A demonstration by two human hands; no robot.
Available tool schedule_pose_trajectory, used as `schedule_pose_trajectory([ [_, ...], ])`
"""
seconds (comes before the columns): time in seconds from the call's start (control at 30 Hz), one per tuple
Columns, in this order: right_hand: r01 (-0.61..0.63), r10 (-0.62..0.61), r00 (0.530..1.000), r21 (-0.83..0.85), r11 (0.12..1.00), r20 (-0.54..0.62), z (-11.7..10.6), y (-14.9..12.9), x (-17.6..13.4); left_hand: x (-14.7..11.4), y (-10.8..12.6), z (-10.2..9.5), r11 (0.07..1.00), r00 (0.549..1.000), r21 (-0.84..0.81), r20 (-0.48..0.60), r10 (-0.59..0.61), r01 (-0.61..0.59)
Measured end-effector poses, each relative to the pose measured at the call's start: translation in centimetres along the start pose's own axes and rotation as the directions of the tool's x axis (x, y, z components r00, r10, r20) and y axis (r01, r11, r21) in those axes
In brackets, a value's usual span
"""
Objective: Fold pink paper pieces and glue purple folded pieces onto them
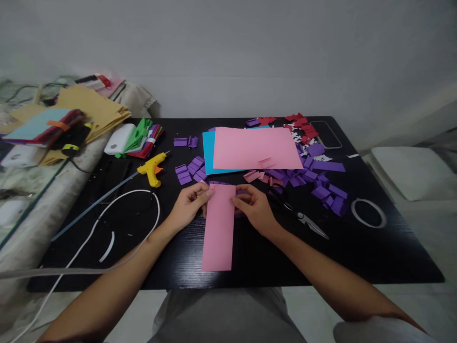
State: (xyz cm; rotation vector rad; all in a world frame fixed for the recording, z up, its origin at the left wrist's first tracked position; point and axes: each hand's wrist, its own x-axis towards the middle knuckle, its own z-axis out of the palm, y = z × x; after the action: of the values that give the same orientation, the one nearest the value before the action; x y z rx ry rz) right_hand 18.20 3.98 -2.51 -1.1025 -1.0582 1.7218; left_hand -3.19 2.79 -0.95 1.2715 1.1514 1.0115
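A long strip of pink paper (219,228) stretches toward me over the front part of the black table. My left hand (193,202) pinches its far left corner, thumb on top. On the opposite edge, my right hand (252,206) grips the strip between thumb and curled fingers. Just beyond lies a large pink sheet (255,145), partly covering a blue sheet (209,155). Small folded pink pieces (252,176) rest by the sheet's near edge. Scissors (312,226) lie to the right of my right hand, their handles partly hidden.
Folded purple pieces (183,174) and red scraps (307,128) are scattered about. A yellow glue gun (153,168) with a white cable (159,209) occupies the left side. A tape ring (369,213) lies at right. Bundled coloured papers (144,138) sit at the back left.
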Motion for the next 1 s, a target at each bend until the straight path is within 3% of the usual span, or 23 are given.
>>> schedule_pose_trajectory([
  [0.27,0.06,-0.06,0.996,0.002,0.998,0.073,1.0,0.5,-1.2,-0.4,-0.1,0.9,1.0,0.999,0.027,0.035,-0.01,0.009],
  [0.47,0.081,-0.074,0.989,-0.053,0.995,0.129,1.1,0.9,-1.8,-0.7,0.4,1.3,0.998,0.998,0.034,-0.023,-0.055,0.055],
  [0.63,0.123,-0.118,0.985,-0.03,0.992,0.125,0.8,0.3,-1.6,-0.9,0.4,1.3,0.995,0.998,0.076,-0.003,-0.061,0.061],
  [1.0,0.052,-0.057,0.99,0.042,0.998,0.128,0.5,0.5,-0.7,-1.3,1.0,1.8,0.985,0.989,0.097,0.032,-0.145,0.141],
])
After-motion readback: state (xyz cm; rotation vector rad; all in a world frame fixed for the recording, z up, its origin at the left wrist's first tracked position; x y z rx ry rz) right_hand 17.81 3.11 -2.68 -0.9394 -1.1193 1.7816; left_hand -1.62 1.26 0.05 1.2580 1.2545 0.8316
